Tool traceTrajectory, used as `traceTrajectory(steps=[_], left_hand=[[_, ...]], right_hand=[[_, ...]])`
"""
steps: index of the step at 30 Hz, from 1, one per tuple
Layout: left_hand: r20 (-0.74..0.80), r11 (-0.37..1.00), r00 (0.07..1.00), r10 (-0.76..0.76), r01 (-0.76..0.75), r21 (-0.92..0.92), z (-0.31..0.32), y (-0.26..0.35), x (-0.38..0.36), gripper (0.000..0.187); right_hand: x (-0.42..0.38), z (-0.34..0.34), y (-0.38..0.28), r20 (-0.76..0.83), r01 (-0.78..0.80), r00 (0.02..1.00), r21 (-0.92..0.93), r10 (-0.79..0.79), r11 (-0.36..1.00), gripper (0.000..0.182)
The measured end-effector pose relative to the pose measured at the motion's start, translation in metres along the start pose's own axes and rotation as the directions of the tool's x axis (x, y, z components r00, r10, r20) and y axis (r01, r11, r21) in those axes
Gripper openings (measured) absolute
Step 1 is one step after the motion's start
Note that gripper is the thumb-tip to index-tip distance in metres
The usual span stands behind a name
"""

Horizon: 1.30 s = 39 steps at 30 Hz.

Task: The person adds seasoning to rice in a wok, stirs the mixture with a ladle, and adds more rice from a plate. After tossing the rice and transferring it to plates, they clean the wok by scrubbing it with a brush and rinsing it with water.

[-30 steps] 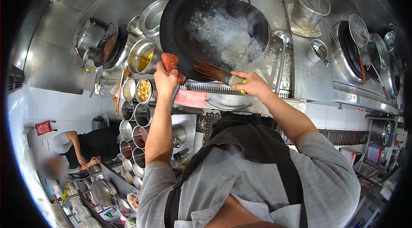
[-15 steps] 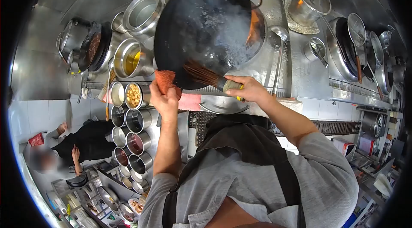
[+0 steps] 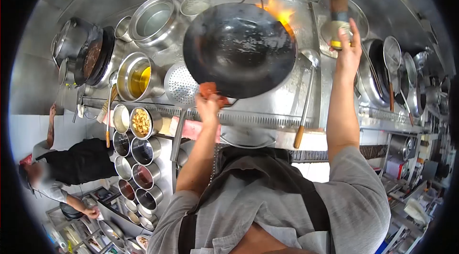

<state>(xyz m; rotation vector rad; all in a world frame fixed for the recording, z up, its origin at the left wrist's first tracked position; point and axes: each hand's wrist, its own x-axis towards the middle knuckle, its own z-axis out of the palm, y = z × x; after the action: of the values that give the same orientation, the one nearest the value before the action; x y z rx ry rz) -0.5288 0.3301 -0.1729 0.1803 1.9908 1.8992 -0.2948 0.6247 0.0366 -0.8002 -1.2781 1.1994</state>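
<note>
In the head view a large black wok (image 3: 236, 58) stands over the burner, with flames (image 3: 283, 15) rising at its far right rim. My left hand (image 3: 209, 110) is closed on a red cloth (image 3: 208, 89) at the wok's near rim, where a metal handle loop partly shows. Raised at the upper right, my right hand (image 3: 349, 49) grips a wok brush (image 3: 340, 24) by its taped handle, bristles pointing up and blurred. A perforated skimmer (image 3: 180, 84) lies left of the wok, and a long-handled ladle (image 3: 306, 93) rests to its right.
A pot with yellow oil (image 3: 125, 70) and a large metal pot (image 3: 148, 27) stand to the left. Below them are several metal containers, one with chopped pieces (image 3: 141, 122). Pans and strainers (image 3: 392, 55) sit at the right. Another person (image 3: 71, 163) works at the far left.
My right hand has lifted the brush from the wok toward the upper right. The wok has tipped back down flatter on the burner, its smoke gone, and the skimmer has come into sight.
</note>
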Motion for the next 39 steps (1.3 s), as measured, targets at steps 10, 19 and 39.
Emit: traceTrajectory(steps=[10,19,39], left_hand=[[0.193,0.902,0.906,-0.376,0.406,-0.147,0.05,0.014,-0.017,0.024],[0.112,0.963,0.959,-0.259,0.266,-0.05,0.05,0.005,-0.03,0.027],[0.204,0.949,0.927,-0.314,0.304,0.079,0.043,0.009,-0.022,0.026]], right_hand=[[-0.037,0.099,0.175,0.205,-0.575,0.698,-0.413,0.687,0.707,0.051],[0.005,0.06,0.137,0.728,0.692,0.485,-0.658,0.484,0.297,0.038],[0.075,0.055,0.061,0.454,0.53,0.768,-0.846,0.452,-0.051,0.04]])
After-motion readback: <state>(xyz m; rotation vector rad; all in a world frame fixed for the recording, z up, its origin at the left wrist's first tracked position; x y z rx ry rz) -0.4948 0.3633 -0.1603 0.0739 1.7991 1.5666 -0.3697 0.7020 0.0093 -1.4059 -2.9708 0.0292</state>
